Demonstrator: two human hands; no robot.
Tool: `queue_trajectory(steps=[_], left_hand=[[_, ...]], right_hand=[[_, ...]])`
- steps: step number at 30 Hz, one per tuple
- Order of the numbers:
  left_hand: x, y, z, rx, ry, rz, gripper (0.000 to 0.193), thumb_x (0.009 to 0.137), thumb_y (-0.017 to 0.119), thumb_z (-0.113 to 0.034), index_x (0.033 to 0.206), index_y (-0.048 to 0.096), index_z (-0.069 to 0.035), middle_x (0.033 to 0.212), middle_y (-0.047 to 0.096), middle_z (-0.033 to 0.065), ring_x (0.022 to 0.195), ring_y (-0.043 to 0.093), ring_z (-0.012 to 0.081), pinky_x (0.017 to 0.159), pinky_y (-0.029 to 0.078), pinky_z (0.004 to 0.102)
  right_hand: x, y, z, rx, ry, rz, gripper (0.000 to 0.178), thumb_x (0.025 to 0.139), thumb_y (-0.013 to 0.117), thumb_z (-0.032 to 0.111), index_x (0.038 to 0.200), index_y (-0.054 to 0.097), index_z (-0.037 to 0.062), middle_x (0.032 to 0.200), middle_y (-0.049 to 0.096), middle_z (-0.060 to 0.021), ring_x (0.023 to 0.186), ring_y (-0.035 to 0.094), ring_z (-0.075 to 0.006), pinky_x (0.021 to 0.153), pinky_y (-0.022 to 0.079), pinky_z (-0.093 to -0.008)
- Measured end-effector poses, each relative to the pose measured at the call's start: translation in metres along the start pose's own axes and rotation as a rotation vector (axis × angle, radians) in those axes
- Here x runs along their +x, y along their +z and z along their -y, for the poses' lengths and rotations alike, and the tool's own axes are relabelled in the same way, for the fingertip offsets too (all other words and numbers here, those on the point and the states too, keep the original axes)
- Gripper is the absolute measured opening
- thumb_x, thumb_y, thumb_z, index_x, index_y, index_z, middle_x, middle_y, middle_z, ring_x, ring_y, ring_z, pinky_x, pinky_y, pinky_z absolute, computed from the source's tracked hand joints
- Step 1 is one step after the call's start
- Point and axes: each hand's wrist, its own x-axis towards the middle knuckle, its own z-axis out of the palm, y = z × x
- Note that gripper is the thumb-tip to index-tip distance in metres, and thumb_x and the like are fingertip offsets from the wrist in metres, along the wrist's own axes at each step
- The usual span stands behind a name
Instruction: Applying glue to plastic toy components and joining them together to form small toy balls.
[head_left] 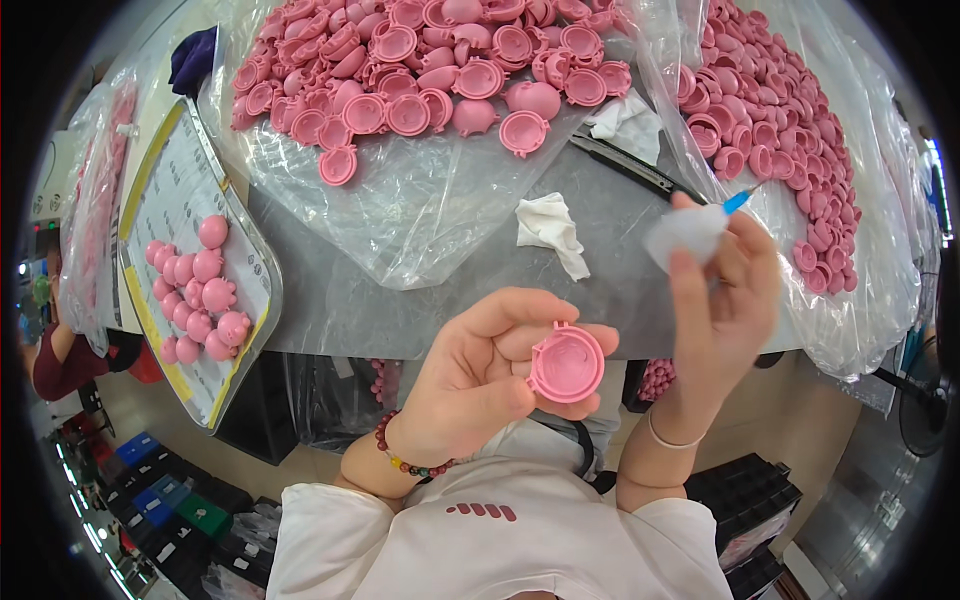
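My left hand (490,365) is closed around a pink plastic half-shell (567,366), its hollow side turned up and a small hinge tab at its rim. My right hand (728,285) grips a whitish squeeze bottle (686,236) with a blue needle tip (738,201). The bottle is blurred and tilted, its tip pointing up and right, apart from the half-shell. On the grey table (450,310) beyond my hands lies a crumpled white tissue (549,232). A black-handled cutter knife (636,165) rests behind my right hand, beside another tissue (628,124).
A large heap of pink half-shells (400,60) covers a clear plastic sheet (390,230) at the back. More shells (780,140) fill a plastic bag at the right. Closed pink balls (200,290) sit on a yellow-edged tray (250,340) at the left, overhanging the table edge.
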Motion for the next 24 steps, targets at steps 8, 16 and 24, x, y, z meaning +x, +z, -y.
queue_trajectory(steps=[8,16,24], left_hand=[[-0.006,-0.004,0.003,0.278,0.193,0.007,0.042,0.072,0.065,-0.008,0.104,0.04,0.0,0.106,0.051,0.0249,0.075,0.061,0.0257,0.065,0.051,0.0312],[0.0,-0.001,-0.003,0.543,0.291,0.144,0.038,0.07,0.063,0.001,0.102,0.043,0.003,0.107,0.049,0.0268,0.088,0.056,0.0226,0.076,0.046,0.0306],[-0.004,-0.007,-0.01,0.493,0.276,0.151,0.037,0.071,0.06,0.005,0.105,0.044,0.004,0.109,0.049,0.0252,0.098,0.053,0.0216,0.085,0.042,0.0315]], right_hand=[[0.015,-0.006,0.008,-0.047,0.013,0.137,0.036,0.066,0.06,-0.003,0.1,0.05,-0.0015,0.099,0.058,-0.008,0.088,0.052,-0.0135,0.066,0.04,-0.0224],[0.065,-0.039,-0.028,-0.519,-0.089,0.371,0.025,0.069,0.058,0.008,0.093,0.056,0.0021,0.087,0.057,-0.0055,0.078,0.051,-0.0146,0.069,0.037,-0.0247],[0.048,-0.05,-0.012,-0.435,-0.078,0.289,0.016,0.071,0.057,0.007,0.086,0.056,0.0002,0.074,0.055,-0.0046,0.072,0.049,-0.0123,0.067,0.039,-0.0258]])
